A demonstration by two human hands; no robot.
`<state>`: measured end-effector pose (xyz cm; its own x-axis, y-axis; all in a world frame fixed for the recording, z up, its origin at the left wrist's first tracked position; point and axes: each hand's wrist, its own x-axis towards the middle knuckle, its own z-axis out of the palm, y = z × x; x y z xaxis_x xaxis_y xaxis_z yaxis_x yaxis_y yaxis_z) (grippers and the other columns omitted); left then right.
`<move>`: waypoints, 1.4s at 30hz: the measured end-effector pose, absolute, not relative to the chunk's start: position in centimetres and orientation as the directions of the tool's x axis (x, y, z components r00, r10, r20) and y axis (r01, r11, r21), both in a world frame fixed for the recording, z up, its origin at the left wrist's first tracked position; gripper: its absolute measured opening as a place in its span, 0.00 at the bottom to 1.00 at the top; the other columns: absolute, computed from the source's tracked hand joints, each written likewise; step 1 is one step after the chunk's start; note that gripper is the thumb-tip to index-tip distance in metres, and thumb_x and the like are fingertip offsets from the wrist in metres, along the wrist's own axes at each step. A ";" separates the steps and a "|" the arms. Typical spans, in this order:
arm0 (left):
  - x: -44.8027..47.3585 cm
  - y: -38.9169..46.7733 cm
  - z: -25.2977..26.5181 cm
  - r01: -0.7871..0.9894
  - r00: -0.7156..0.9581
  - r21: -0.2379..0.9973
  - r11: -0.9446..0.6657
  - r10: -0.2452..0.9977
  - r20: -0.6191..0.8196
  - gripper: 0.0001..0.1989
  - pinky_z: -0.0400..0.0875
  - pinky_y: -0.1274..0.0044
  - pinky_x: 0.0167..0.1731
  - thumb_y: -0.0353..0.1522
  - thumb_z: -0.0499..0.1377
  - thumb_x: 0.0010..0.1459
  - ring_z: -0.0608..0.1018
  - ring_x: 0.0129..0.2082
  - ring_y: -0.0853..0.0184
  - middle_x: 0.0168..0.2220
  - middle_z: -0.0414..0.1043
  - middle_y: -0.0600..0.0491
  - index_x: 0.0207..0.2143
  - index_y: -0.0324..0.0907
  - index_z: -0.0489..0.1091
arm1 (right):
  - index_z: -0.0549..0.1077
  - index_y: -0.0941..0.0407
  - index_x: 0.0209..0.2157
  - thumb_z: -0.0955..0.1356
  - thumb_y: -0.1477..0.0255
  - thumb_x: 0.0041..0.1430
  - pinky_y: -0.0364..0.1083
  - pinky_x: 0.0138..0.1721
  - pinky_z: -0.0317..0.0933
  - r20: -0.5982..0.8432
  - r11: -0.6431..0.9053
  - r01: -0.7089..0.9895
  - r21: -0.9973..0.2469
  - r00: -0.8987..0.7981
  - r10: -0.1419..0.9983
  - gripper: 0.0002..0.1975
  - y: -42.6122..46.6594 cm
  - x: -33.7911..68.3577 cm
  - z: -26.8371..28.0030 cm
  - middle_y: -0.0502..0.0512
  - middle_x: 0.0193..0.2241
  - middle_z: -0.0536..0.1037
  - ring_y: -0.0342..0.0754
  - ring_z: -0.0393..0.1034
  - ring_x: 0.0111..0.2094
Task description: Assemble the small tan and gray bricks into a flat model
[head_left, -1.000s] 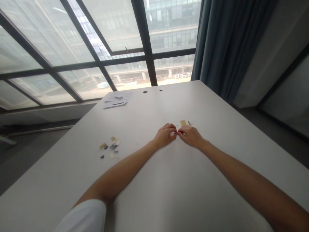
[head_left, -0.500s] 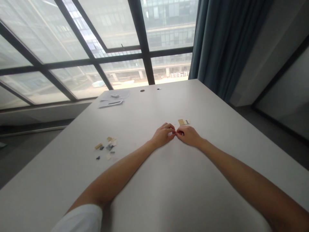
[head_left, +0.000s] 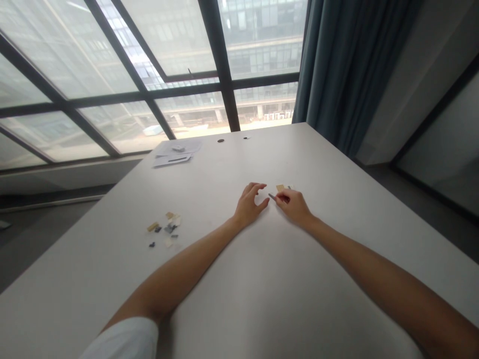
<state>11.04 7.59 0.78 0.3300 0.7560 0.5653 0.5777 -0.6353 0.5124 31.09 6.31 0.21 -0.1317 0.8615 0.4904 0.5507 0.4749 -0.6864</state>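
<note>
Between the fingertips of my right hand (head_left: 295,206) is a small thin grey strip (head_left: 272,197), its free end pointing left. My left hand (head_left: 248,205) rests on the table just to the left, thumb and fingers apart, with nothing between them. The strip's tip lies close to the left fingertips without visible contact. Right behind my right hand sits a flat tan patterned piece (head_left: 280,188) with a pale part beside it, partly covered by the fingers.
On the white table (head_left: 232,269), small tan, white and dark grey pieces (head_left: 170,228) lie scattered left of my left forearm. White papers (head_left: 172,159) are at the far left corner. Two dark round spots (head_left: 220,140) show near the far edge, below the window.
My hands were pinched together at the fingertips; now they are apart. The left fingers have spread, and the grey strip shows in my right hand.
</note>
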 end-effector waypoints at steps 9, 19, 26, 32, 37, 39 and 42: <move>11.3 7.6 0.8 0.610 0.333 0.478 -0.632 0.752 0.569 0.20 0.73 0.71 0.43 0.37 0.69 0.54 0.73 0.46 0.62 0.47 0.71 0.50 0.48 0.47 0.70 | 0.77 0.58 0.28 0.70 0.63 0.56 0.44 0.27 0.56 0.400 0.370 0.385 -0.846 -0.003 0.917 0.12 6.0 30.4 0.6 0.50 0.21 0.73 0.44 0.62 0.24; 11.5 7.6 1.0 0.563 0.313 0.500 -0.658 0.730 0.608 0.18 0.73 0.74 0.38 0.35 0.70 0.53 0.74 0.42 0.65 0.45 0.71 0.50 0.46 0.46 0.72 | 0.78 0.58 0.28 0.70 0.65 0.55 0.43 0.26 0.55 0.427 0.404 0.333 -0.852 -0.003 0.904 0.10 5.9 30.3 0.5 0.50 0.21 0.74 0.43 0.62 0.24; 11.5 7.8 0.8 0.542 0.314 0.490 -0.683 0.705 0.636 0.17 0.72 0.75 0.36 0.34 0.69 0.55 0.74 0.39 0.67 0.44 0.72 0.51 0.46 0.45 0.72 | 0.79 0.57 0.29 0.71 0.65 0.55 0.43 0.27 0.56 0.430 0.412 0.317 -0.854 -0.014 0.903 0.10 6.0 30.2 0.1 0.51 0.22 0.75 0.44 0.63 0.25; 11.6 7.8 0.8 0.542 0.285 0.493 -0.681 0.700 0.655 0.17 0.72 0.75 0.36 0.36 0.70 0.53 0.74 0.38 0.67 0.43 0.72 0.51 0.44 0.45 0.72 | 0.79 0.58 0.28 0.70 0.66 0.55 0.44 0.27 0.55 0.434 0.406 0.306 -0.861 0.026 0.900 0.10 5.9 30.1 0.5 0.51 0.21 0.75 0.44 0.63 0.24; 11.6 7.7 1.0 0.551 0.297 0.472 -0.688 0.690 0.660 0.16 0.73 0.74 0.37 0.37 0.70 0.53 0.74 0.40 0.65 0.42 0.72 0.50 0.43 0.45 0.73 | 0.79 0.58 0.28 0.70 0.66 0.55 0.44 0.27 0.56 0.417 0.395 0.278 -0.875 0.019 0.909 0.10 6.1 30.2 0.3 0.51 0.22 0.75 0.44 0.63 0.24; 11.6 7.7 0.9 0.561 0.302 0.456 -0.691 0.683 0.665 0.15 0.73 0.73 0.38 0.36 0.69 0.54 0.75 0.41 0.65 0.43 0.72 0.50 0.43 0.45 0.73 | 0.79 0.58 0.28 0.70 0.66 0.55 0.44 0.28 0.56 0.411 0.393 0.277 -0.877 0.005 0.912 0.10 6.2 30.2 0.2 0.51 0.22 0.76 0.45 0.64 0.25; 11.6 7.9 0.7 0.571 0.313 0.438 -0.695 0.677 0.666 0.14 0.74 0.73 0.40 0.33 0.68 0.55 0.75 0.43 0.65 0.43 0.73 0.51 0.44 0.45 0.74 | 0.79 0.58 0.28 0.70 0.65 0.55 0.44 0.28 0.56 0.406 0.394 0.281 -0.875 -0.016 0.914 0.10 6.2 30.2 0.1 0.51 0.23 0.76 0.45 0.64 0.25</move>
